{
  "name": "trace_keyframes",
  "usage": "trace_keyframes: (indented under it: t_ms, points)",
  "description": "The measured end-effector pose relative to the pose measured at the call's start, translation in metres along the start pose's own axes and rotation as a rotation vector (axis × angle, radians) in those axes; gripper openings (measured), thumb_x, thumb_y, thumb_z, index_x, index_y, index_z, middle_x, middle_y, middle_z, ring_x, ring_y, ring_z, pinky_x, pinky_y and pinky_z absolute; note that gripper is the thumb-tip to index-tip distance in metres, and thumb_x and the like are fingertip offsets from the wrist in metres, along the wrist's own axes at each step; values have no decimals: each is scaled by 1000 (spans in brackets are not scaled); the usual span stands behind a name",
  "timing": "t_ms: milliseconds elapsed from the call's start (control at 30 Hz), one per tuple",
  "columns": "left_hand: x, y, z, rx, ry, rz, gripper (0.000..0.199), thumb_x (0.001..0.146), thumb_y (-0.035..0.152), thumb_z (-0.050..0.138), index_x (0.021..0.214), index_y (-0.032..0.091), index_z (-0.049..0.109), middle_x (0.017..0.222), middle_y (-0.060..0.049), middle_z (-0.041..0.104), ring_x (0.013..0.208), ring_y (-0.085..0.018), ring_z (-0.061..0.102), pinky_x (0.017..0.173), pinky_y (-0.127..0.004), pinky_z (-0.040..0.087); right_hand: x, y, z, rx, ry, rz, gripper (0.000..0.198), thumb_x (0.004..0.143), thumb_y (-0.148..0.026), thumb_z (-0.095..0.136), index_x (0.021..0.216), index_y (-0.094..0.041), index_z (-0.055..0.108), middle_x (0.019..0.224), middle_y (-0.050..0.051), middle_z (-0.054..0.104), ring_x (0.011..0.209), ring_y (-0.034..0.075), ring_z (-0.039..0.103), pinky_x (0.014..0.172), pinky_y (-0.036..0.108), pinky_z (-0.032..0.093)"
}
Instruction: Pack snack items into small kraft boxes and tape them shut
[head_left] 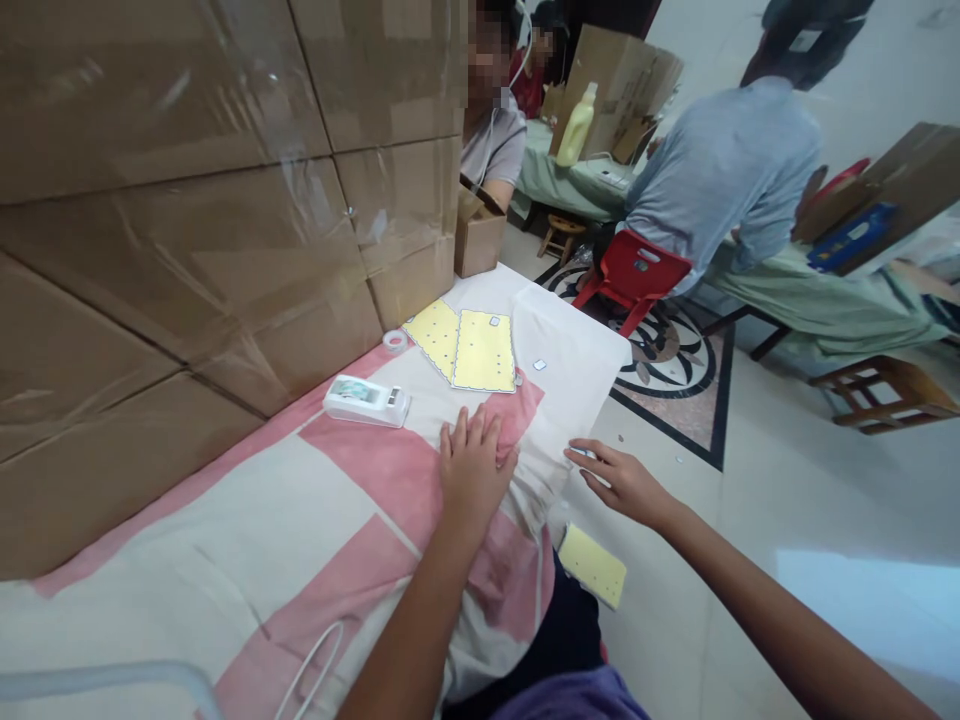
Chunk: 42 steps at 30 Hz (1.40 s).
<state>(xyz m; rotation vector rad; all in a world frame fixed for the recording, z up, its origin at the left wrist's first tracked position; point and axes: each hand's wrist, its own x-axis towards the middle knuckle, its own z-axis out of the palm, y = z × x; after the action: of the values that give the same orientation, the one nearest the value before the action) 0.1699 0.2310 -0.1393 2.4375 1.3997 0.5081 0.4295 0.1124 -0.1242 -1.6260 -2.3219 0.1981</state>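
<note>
My left hand [476, 460] lies flat with fingers spread on the pink and white cloth [352, 510]. My right hand [611, 480] is just off the table's right edge, with a small white piece, seemingly paper, at its fingertips. Beyond my left hand lie two yellow dotted sheets with scalloped edges, one sheet [484, 350] partly covering the other sheet [433, 335]. A similar small white piece [540, 365] with a dark outline rests to their right. Below my right hand, a yellow dotted piece [592, 565] shows beside my lap.
Stacked cardboard boxes [187, 240] wall off the left side. A white device [367, 401] and a tape roll [394, 340] stand near them. A small open box [478, 232] is at the far corner. Beyond, a person sits on a red chair [637, 265]; other people are behind the boxes.
</note>
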Motion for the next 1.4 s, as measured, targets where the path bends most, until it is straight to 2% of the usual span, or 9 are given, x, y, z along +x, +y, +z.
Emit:
trace_keyframes:
  t_ms: [167, 300, 400, 533, 667, 900, 1067, 1200, 1400]
  points:
    - [0, 1, 0, 4, 7, 1, 53, 99, 50, 44, 146, 27, 53, 160, 0, 43, 153, -30, 30, 125, -58, 26, 18, 2, -4, 235, 160, -65, 32, 99, -13, 52, 120, -27, 71, 109, 8, 74, 98, 19, 72, 78, 28, 58]
    - [1, -1, 1, 8, 2, 1, 52, 98, 50, 45, 145, 28, 53, 161, 0, 43, 153, -30, 31, 125, -59, 26, 69, 20, -17, 199, 392, 108, 23, 97, -20, 54, 104, -22, 76, 101, 9, 75, 81, 18, 69, 60, 27, 52]
    - [1, -1, 1, 8, -16, -8, 52, 99, 51, 44, 145, 28, 54, 160, 1, 43, 152, -30, 31, 124, -59, 27, 114, 43, -21, 42, 473, 249, 27, 96, -21, 52, 107, -21, 77, 108, 9, 74, 76, 18, 65, 69, 32, 54]
    - [1, 0, 0, 12, -24, -13, 53, 99, 51, 44, 146, 29, 53, 161, 2, 41, 153, -29, 30, 124, -59, 27, 152, 67, -15, -162, 169, 192, 41, 86, -5, 49, 112, -19, 78, 124, 9, 70, 100, 26, 60, 87, 39, 52]
    - [2, 0, 0, 6, -26, -14, 53, 98, 51, 45, 146, 29, 52, 162, 3, 41, 153, -29, 30, 125, -58, 26, 154, 74, -7, -312, -53, 132, 47, 83, -3, 51, 122, -17, 75, 127, 11, 66, 107, 32, 51, 91, 45, 47]
    - [1, -1, 1, -20, -15, -12, 52, 99, 50, 44, 146, 29, 52, 162, 2, 41, 154, -29, 28, 125, -58, 25, 134, 69, -3, -119, 191, 197, 34, 88, -17, 56, 115, -18, 75, 122, 13, 64, 102, 28, 56, 91, 44, 50]
    - [0, -1, 0, -27, -2, -16, 52, 98, 49, 45, 145, 29, 53, 161, 2, 42, 153, -29, 30, 125, -58, 25, 126, 58, -6, 326, 320, 520, 31, 82, -42, 68, 100, -17, 74, 89, 7, 69, 74, 19, 59, 67, 32, 48]
    - [1, 0, -1, -34, -11, -18, 52, 98, 47, 45, 145, 29, 53, 161, 1, 42, 153, -29, 29, 125, -58, 25, 152, 62, -21, 559, 131, 761, 38, 75, -53, 72, 77, -15, 69, 64, 3, 62, 58, 13, 50, 54, 26, 38]
    - [0, 1, -1, -41, 6, -20, 52, 97, 48, 46, 145, 28, 55, 160, 0, 43, 153, -30, 30, 125, -58, 26, 212, 74, -40, 390, -234, 921, 30, 70, -38, 81, 62, -16, 62, 57, 2, 57, 51, 10, 45, 44, 24, 30]
